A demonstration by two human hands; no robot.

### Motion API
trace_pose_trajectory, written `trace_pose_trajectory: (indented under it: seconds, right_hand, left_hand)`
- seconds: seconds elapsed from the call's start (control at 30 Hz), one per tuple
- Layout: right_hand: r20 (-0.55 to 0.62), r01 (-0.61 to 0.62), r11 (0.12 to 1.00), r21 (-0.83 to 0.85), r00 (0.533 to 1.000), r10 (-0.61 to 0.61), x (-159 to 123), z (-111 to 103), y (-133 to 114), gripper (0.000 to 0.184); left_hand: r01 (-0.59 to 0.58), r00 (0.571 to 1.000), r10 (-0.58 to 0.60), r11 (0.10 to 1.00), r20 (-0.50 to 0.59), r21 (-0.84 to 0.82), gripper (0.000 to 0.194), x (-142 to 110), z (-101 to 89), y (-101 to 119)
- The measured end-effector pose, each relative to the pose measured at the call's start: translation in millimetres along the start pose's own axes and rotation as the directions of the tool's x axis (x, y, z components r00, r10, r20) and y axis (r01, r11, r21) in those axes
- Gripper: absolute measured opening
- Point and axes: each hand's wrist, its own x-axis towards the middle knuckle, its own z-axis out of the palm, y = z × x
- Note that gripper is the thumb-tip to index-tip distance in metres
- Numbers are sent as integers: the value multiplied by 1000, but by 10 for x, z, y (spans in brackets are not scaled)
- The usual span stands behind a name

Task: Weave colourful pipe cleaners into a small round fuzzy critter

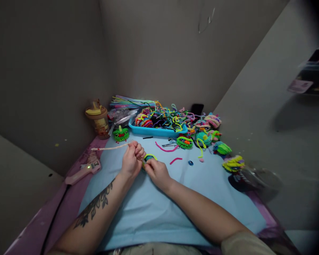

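Note:
My left hand (133, 159) is closed in a pinch on a whitish pipe cleaner (110, 147), whose loose length sticks out to the left. My right hand (157, 174) grips a small piece of teal and yellow pipe cleaner work (150, 157), mostly covered by the fingers. Both hands are close together over the light blue cloth (138, 209). Just beyond them lie a curved pink pipe cleaner (166, 149) and a short red-pink piece (175, 160). A small blue oval piece (190, 163) rests to the right.
At the back stands a blue tray (159, 132) heaped with pipe cleaner scraps. A pink glue gun (82, 173) with its cord and a brown-lidded cup (98, 120) are on the left. Fuzzy green figures (121, 134) and a yellow-green one (233, 163) sit around the edges.

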Motion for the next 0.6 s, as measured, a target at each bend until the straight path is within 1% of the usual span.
trace_pose_trajectory:
  seconds: [0.3,0.47,0.6]
  right_hand:
    - [-17,18,1000,-2,1000,-18,-2,9,-25,19]
    - [-29,45,999,-14,999,-46,-18,23,-27,18]
    - [-16,31,999,-10,999,-31,-23,24,-28,18]
  left_hand:
    - [19,1000,-19,1000,0,-5,32,-12,20,1]
    - [50,999,-50,999,14,-21,34,-37,33,-9]
    - [55,998,-55,998,17,-11,35,-45,38,-22]
